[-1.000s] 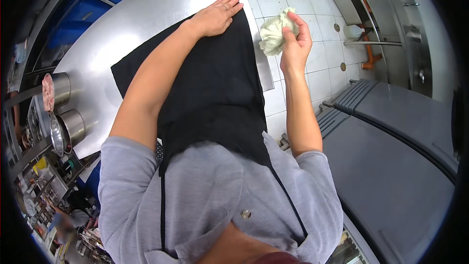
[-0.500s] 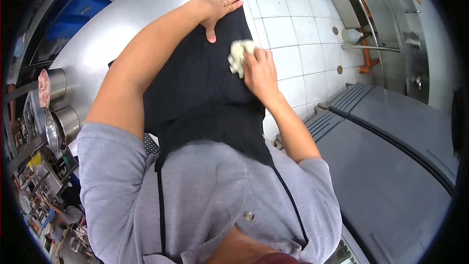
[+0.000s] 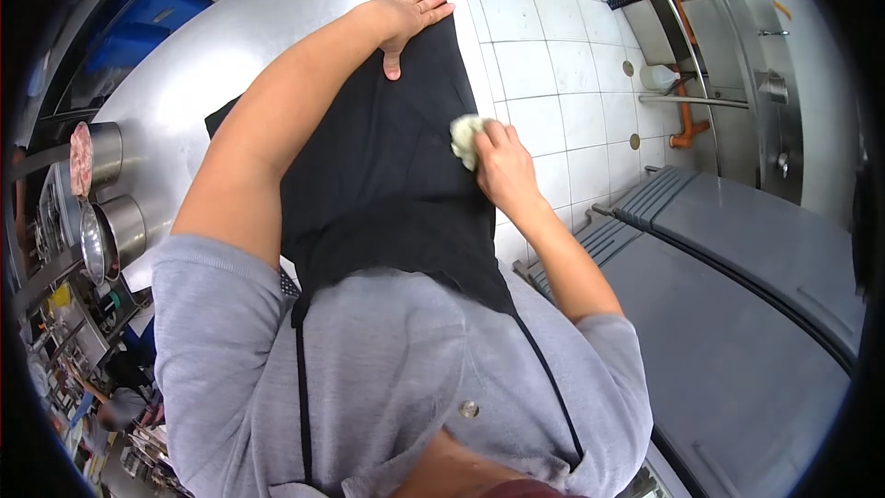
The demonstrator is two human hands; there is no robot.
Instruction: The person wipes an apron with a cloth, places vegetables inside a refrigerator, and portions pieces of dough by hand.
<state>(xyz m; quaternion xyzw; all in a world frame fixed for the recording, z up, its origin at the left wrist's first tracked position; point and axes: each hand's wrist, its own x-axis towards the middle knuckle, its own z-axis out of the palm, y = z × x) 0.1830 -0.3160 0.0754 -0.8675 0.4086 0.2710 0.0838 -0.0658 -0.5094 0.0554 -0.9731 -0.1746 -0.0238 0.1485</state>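
Table of shiny metal fills the upper left, with the person's black apron spread partly over it; the fabric looks thin, limp and light, likely to wrinkle, so the corners and hem seem the surest places to hold. The left hand lies on the apron's far corner, grip wide open, fingers spread and closed on nothing. The right hand has its grip drawn together around a crumpled pale cloth, over the apron's right side; whether cloth and apron touch is unclear. The cloth should handle as light and squashy, best held by its bunched middle.
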